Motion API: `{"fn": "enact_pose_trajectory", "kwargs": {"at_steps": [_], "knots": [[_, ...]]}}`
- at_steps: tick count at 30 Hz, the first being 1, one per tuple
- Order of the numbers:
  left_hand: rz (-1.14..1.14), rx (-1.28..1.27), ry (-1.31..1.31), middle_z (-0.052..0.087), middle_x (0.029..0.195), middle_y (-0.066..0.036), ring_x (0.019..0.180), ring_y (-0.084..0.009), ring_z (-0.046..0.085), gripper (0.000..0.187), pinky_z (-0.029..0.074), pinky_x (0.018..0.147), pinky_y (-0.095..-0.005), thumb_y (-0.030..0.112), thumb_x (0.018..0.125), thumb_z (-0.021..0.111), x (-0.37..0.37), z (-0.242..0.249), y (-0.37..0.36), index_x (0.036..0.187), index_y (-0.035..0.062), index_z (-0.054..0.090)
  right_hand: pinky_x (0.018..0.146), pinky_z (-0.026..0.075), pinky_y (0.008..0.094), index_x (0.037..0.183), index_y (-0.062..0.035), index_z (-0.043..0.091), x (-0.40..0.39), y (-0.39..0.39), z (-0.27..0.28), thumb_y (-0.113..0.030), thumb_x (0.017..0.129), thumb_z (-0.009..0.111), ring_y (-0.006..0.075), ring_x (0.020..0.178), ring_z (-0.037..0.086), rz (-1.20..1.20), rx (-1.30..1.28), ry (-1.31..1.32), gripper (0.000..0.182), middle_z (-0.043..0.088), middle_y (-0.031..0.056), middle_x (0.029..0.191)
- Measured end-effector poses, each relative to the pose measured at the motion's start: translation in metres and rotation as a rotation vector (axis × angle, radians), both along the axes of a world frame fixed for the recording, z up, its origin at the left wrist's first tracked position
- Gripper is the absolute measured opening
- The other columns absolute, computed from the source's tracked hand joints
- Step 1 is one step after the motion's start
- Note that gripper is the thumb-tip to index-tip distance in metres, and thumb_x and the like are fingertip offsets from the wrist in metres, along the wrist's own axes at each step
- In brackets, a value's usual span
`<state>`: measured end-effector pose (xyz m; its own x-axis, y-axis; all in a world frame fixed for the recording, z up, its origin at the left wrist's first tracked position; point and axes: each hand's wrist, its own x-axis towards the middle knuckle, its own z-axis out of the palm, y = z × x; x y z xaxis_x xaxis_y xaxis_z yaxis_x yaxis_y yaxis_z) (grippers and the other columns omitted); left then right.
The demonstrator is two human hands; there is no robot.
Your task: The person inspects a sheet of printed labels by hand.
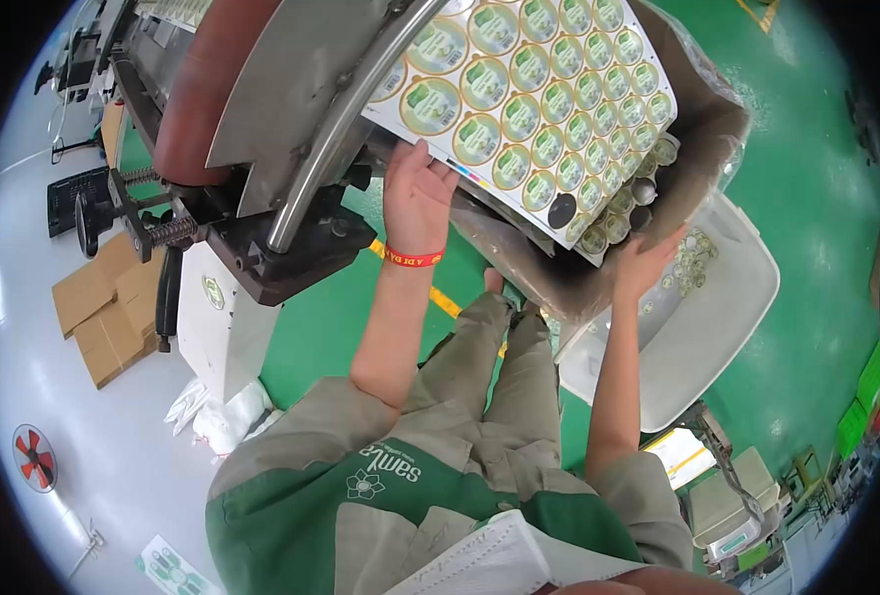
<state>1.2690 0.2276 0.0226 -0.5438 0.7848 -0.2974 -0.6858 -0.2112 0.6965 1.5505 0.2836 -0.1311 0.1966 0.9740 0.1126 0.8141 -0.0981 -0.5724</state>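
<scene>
A white sheet (504,139) printed with rows of round green-and-gold labels slopes down from the machine over a cardboard box. My left hand (420,193), palm up with a red band at the wrist, is at the sheet's near edge; its fingertips are partly hidden beneath. My right hand (648,266) grips the near right rim of the plastic-lined cardboard box (529,263). Round label pieces (618,226) hang at the sheet's lower end, inside the box mouth. One round spot on the sheet shows dark, like a hole.
A machine with a red-brown roller (212,89), a metal guard plate (271,99) and a steel bar (351,119) stands at left. A white tub (673,367) with loose round pieces sits beneath the box. Flattened cardboard (113,307) and white bags (227,416) lie at left.
</scene>
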Motion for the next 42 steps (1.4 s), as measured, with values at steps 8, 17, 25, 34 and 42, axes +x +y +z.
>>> {"fn": "enact_pose_trajectory", "kwargs": {"at_steps": [8,17,25,34,42], "knots": [[-0.013,0.008,0.039,0.05,0.127,-0.01,0.119,-0.0242,0.047,0.033,0.036,0.101,-0.0404,0.017,0.091,0.045,0.0,0.002,0.001,0.122,0.0051,0.046,0.098,0.039,0.0427,0.145,-0.007,0.014,-0.003,0.002,0.002,-0.005,0.078,0.056,0.039,0.126,0.036,-0.004,-0.023,-0.006,0.079,0.032,0.0227,0.14],[0.002,0.001,0.058,0.051,0.125,-0.01,0.118,-0.0236,0.048,0.032,0.036,0.102,-0.0393,0.018,0.092,0.044,0.0,0.007,0.002,0.121,0.0048,0.047,0.105,0.029,0.0433,0.13,0.0002,0.044,-0.058,0.009,0.056,-0.009,0.08,0.06,0.0368,0.128,0.034,0.113,0.208,0.228,0.054,0.035,0.0217,0.138],[-0.003,0.023,0.058,0.052,0.123,-0.009,0.117,-0.0234,0.048,0.029,0.036,0.1,-0.0389,0.018,0.092,0.045,0.001,0.007,0.003,0.118,0.0058,0.048,0.101,0.033,0.0358,0.115,-0.005,0.059,-0.133,0.023,0.129,-0.005,0.083,0.06,0.0246,0.119,0.046,0.317,0.257,0.614,0.032,0.052,0.0104,0.125],[0.038,0.036,0.08,0.048,0.13,-0.013,0.123,-0.0259,0.044,0.039,0.033,0.105,-0.0403,0.018,0.092,0.042,-0.011,0.006,0.005,0.127,0.001,0.043,0.093,0.04,0.0291,0.101,-0.0006,0.063,-0.145,0.015,0.152,0.002,0.084,0.055,0.018,0.108,0.052,0.345,0.242,0.787,0.019,0.057,0.0096,0.113],[0.029,0.044,0.064,0.049,0.129,-0.012,0.122,-0.0256,0.045,0.038,0.034,0.104,-0.0402,0.016,0.091,0.041,-0.011,0.005,0.005,0.127,0.0019,0.044,0.082,0.044,0.0283,0.093,-0.0029,0.065,-0.149,0.009,0.155,0.003,0.082,0.055,0.0183,0.095,0.056,0.344,0.249,0.869,0.016,0.06,0.0086,0.1]]}}
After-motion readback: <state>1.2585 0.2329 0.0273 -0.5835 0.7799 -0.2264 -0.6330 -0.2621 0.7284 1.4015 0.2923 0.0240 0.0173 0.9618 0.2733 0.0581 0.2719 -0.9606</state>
